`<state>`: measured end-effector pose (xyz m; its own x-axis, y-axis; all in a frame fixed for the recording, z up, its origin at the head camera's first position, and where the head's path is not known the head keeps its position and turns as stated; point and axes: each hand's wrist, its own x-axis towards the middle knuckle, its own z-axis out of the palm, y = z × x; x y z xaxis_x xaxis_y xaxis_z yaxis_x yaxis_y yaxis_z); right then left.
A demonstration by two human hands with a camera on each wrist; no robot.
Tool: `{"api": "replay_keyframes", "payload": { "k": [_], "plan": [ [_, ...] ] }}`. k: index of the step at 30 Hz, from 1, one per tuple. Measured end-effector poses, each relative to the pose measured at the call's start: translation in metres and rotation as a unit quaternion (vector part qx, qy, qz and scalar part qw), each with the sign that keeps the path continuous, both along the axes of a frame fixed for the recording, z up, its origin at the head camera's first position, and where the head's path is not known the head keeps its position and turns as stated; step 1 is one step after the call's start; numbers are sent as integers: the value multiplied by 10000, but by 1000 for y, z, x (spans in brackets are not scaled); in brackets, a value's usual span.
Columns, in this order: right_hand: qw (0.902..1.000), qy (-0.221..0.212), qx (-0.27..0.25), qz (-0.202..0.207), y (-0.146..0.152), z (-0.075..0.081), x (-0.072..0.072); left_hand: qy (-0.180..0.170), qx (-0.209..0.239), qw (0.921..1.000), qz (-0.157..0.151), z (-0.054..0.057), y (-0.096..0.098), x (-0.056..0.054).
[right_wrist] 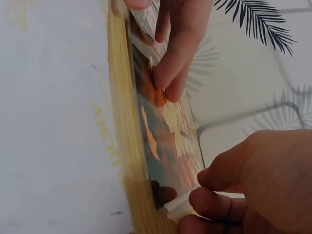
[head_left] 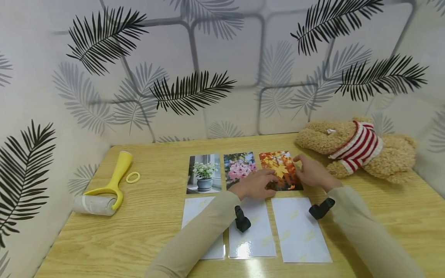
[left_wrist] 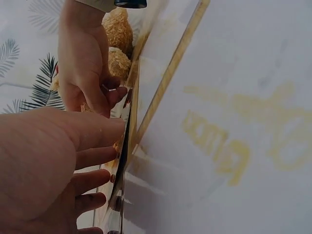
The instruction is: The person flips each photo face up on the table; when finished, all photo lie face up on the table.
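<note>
A glossy autumn-leaf photo card (head_left: 283, 164) lies on the wooden table at the right end of a row. My left hand (head_left: 255, 183) reaches over its lower left part, fingers loosely extended with the fingertips at the card. At the card's right edge is my right hand (head_left: 311, 170), its thumb and index fingertips close together there. In the right wrist view, the right hand (right_wrist: 258, 180) is right beside the shiny card (right_wrist: 163, 131). To the left lie a pink-flower photo card (head_left: 240, 166), partly covered by my left hand, and a potted-plant photo card (head_left: 204, 173).
Three white sheets with faint yellow marks, including the right one (head_left: 300, 229), lie nearer me, partly under my left forearm. A teddy bear (head_left: 358, 148) in a striped shirt lies at the right. A yellow-handled roller (head_left: 111, 189) and yellow ring (head_left: 133, 177) are at the left.
</note>
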<state>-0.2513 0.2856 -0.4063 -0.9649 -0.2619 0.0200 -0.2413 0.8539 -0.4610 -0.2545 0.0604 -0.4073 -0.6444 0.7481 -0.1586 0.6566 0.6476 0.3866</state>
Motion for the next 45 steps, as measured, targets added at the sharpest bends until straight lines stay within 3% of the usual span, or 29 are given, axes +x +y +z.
{"api": "replay_keyframes", "payload": {
  "k": [4, 8, 13, 16, 19, 22, 24, 29, 33, 37, 40, 45],
  "plan": [
    [9999, 18, -30, 109, -2, -1, 8, 201, -42, 9997, 106, -3, 0, 7],
    [9990, 169, -13, 416, -7, 5, 15, 652, -94, 9978, -23, 0, -11, 21],
    [9975, 48, -254, 660, -16, 16, 17, 1138, -39, 9934, -140, 7, -41, 45],
    [9952, -151, -493, 831, -25, 17, 18, 1253, 60, 9920, 133, 7, -66, 59],
    [9872, -360, -1050, 1143, -37, 13, 18, 1195, 242, 9902, 677, 6, -93, 73],
    [9728, -643, -1742, 1388, -49, 7, 18, 914, 680, 9869, 1145, 6, -120, 88],
    [9632, -842, -2096, 1456, -57, 4, 18, 777, 964, 9838, 1296, 6, -136, 97],
    [9501, -1248, -2329, 1660, -81, 1, 26, 514, 1301, 9786, 1511, 6, -171, 117],
    [9393, -1561, -2382, 1911, -101, 2, 34, 432, 1357, 9795, 1426, 7, -195, 127],
    [9286, -1857, -2453, 2076, -119, 2, 37, 295, 1417, 9834, 1090, 6, -217, 132],
    [9142, -2128, -2612, 2253, -130, -1, 40, 207, 1436, 9852, 911, 4, -228, 135],
    [8929, -2485, -2846, 2450, -143, -3, 42, 12, 1377, 9862, 923, 3, -241, 139]
  ]
}}
